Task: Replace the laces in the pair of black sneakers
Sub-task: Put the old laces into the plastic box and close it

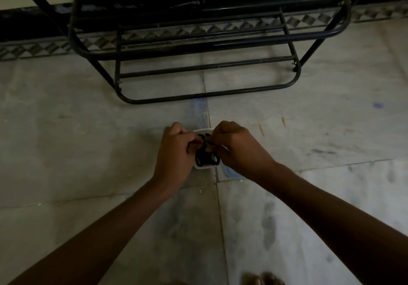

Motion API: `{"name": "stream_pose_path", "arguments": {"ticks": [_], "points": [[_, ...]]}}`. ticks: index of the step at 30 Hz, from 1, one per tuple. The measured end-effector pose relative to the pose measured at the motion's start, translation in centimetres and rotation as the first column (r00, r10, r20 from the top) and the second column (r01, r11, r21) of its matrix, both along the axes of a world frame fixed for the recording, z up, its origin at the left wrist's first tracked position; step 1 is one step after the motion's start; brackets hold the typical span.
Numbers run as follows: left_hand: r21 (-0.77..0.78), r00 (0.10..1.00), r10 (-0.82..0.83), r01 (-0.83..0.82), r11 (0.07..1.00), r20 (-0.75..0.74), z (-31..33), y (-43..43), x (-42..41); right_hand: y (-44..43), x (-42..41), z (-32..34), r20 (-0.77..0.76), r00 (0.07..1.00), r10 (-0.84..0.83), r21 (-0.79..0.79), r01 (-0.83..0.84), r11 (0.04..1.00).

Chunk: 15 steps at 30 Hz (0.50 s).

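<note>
While the white-soled sneaker [201,167] stands in front of the black metal rack [198,95], the left hand [174,150] and right hand [238,150] each pinch black lace [204,155] directly above the sneaker.

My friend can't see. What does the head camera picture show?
The left hand and right hand pinch a bundle of black laces over a small white container on a tiled floor. A black metal rack stands beyond.
</note>
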<state>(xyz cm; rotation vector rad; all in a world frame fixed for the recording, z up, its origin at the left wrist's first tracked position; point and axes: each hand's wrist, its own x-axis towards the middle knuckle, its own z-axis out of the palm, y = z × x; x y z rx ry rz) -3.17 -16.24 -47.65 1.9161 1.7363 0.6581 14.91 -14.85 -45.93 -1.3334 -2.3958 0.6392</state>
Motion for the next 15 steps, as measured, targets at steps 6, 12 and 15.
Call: {"name": "stream_pose_path", "arguments": {"ticks": [6, 12, 15], "points": [[-0.062, 0.966, 0.202, -0.194, 0.979, 0.16, -0.9, -0.6, -1.1, -0.6, -0.8, -1.0, 0.291, 0.955, 0.047, -0.001, -0.049, 0.999], [-0.477, 0.823, 0.451, -0.261, 0.84, 0.345, -1.3, -1.4, -2.2, -0.7, -2.0, -1.6, 0.404, 0.914, 0.031, 0.043, -0.053, 0.998], [-0.389, 0.844, 0.395, -0.248, 0.887, 0.362, -0.8, -1.7, -2.2, -0.5, -2.6, -1.8, 0.415, 0.909, 0.033, 0.028, -0.049, 0.998]]}}
